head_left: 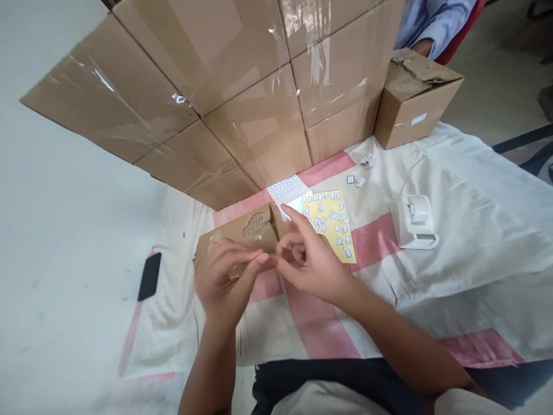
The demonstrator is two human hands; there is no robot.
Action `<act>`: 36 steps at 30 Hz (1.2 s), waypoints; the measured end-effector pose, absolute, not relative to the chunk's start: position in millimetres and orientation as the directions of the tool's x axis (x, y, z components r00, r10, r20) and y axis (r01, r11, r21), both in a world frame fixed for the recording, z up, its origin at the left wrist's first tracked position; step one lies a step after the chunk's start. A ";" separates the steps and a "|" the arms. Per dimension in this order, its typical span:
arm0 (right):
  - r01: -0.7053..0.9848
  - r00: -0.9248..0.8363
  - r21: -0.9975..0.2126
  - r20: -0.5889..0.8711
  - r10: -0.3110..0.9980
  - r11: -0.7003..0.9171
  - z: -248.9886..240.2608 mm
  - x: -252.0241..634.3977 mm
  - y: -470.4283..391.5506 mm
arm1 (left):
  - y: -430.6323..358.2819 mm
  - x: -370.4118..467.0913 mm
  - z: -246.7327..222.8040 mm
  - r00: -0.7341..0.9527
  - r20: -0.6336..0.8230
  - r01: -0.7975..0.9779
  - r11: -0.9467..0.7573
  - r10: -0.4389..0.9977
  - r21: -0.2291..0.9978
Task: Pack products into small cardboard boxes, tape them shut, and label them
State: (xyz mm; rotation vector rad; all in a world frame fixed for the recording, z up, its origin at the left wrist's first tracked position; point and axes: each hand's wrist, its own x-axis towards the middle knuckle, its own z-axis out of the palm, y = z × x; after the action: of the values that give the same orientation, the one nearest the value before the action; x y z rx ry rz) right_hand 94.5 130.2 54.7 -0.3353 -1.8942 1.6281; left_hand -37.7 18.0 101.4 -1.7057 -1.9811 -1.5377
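One left hand (222, 279) and one right hand (315, 265) meet fingertip to fingertip over a draped table, in front of me. The left thumb and forefinger are pinched together; the right forefinger points outward while its thumb and a curled finger come close to that pinch. I cannot tell whether anything is grasped between them, nor whether the right pinch is closed. Just beyond lies one slotted cardboard box (228, 229), partly hidden by the left hand; contact with it is unclear. Two sheets lie beside it: a white label sheet (285, 187) with rows of outlined labels, and a yellow sheet (349, 239) carrying more than twenty small blue-edged stickers, its near left part covered by the right hand. Past the yellow sheet are two loose labels (356, 181) and a little heap of scraps (367, 161). A tall wall of taped cartons (259, 129) blocks the far side. At its right end sits one closed carton (400, 112) with one label (419, 119); behind it show another person's blue sleeve (449, 26) and part of a hand (422, 47). One white tape dispenser (415, 222) stands right, one black phone (149, 276) lies left.
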 end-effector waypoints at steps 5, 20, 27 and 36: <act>0.039 -0.756 -0.958 0.157 0.636 0.282 51.5 96.0 149.6 | -3.7 -52.7 121.2 -0.517 0.840 0.847 -0.046 0.164 0.530; 0.116 -0.734 -0.930 0.156 0.661 0.349 -0.6 68.6 172.9 | -39.4 -166.5 115.3 -0.392 0.147 0.744 0.219 0.908 0.631; 0.112 -0.739 -0.923 0.171 0.651 0.369 -1.9 69.8 171.2 | -33.1 -181.9 115.2 -0.414 0.075 0.706 0.269 0.907 0.655; 0.083 -0.732 -0.923 0.199 0.651 0.375 -6.3 67.4 169.8 | -37.1 -194.8 115.8 -0.474 0.087 0.675 0.298 0.876 0.675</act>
State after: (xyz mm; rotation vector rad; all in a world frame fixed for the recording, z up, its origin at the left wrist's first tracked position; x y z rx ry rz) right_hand 67.4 169.8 -6.3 -0.6306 -2.0919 1.3599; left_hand -194.8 -37.1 115.8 -1.7080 -2.7573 -1.1602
